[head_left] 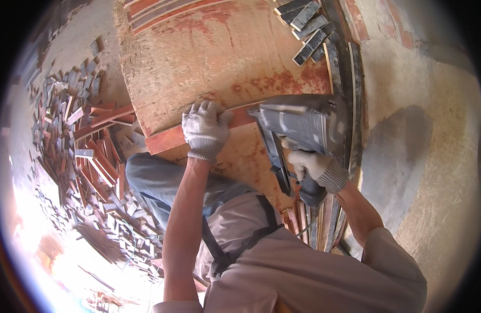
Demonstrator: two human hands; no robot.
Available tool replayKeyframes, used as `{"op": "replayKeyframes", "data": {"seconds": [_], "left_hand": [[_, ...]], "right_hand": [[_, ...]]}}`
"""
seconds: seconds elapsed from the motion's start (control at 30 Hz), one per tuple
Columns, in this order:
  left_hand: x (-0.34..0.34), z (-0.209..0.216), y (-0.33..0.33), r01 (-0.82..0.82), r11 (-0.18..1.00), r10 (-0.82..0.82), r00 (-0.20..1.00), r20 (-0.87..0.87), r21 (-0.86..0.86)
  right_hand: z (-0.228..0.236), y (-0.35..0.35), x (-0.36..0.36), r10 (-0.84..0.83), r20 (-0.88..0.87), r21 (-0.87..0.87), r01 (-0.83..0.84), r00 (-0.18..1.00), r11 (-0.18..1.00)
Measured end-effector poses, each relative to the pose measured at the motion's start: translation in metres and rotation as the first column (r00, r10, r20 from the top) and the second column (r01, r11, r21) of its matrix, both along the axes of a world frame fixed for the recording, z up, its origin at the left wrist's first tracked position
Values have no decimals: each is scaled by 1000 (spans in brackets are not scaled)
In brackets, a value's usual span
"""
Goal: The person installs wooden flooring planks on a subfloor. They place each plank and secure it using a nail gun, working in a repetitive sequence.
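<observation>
My left hand (205,128), in a white knit work glove, is closed over a red-faced wooden strip (166,139) and presses it against the board. The strip runs across a worn plywood board (193,68) with red stains. In my right hand (316,167), also gloved, is the handle of a dark nail gun (298,121). The gun's nose is at the strip, a short way right of my left hand. Its slim magazine (274,161) slants down toward me. The gun body hides the strip's right end.
Short dark wood blocks (305,31) lie on the board's far right corner, and red strips (167,10) at its far left. Long dark strips (350,78) line the right edge beside a wall-like pale surface (407,104). Offcuts (94,151) are heaped on the left floor.
</observation>
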State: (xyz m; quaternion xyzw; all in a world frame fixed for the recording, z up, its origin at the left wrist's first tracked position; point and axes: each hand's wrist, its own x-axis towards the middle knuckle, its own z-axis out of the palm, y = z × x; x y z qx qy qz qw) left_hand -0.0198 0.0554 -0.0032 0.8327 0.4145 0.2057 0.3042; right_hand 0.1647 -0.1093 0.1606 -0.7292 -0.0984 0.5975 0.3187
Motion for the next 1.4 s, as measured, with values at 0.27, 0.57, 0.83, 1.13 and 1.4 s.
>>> {"op": "replayKeyframes", "data": {"seconds": [0.27,0.57,0.83,1.13,1.4], "left_hand": [[-33,-9,5,-243,944,279,949,-147,221],[-132,-4,27,-723,613,508,670,-542,-318],[-68,12,-56,-320,-87,854,464,-236,-943],[-63,-1,-67,-330,76,710,680,-181,-941],[-73,-24,-74,-395,417,534,835,-131,-819]], "right_hand": [[-19,-21,3,23,21,8,-23,1000,1000],[-18,-41,-4,107,137,61,-117,985,991],[-6,-75,-16,89,175,23,-94,981,995],[-27,-73,-29,168,115,-9,-169,979,986],[-12,-68,-36,90,97,30,-93,991,995]]}}
